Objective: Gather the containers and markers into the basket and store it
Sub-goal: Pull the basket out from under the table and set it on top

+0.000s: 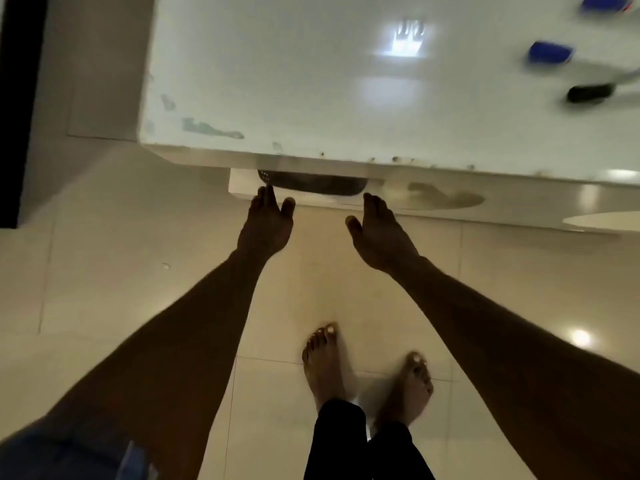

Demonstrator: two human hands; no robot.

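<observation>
— While both arms are being extended downward, which step is being carried out?

— Retrieval: the dark basket is sitting on the shelf under the white table. The left hand and right hand are being held open, empty. Blue-capped containers are lying above, ungathered. A two-sided grasp is being called for next.

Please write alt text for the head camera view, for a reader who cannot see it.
Both hands, the left hand and the right hand, reach open and empty toward a dark basket on a shelf under a white table. Blurred blue and black items lie at the table's far right; bare feet stand on tiles.
</observation>
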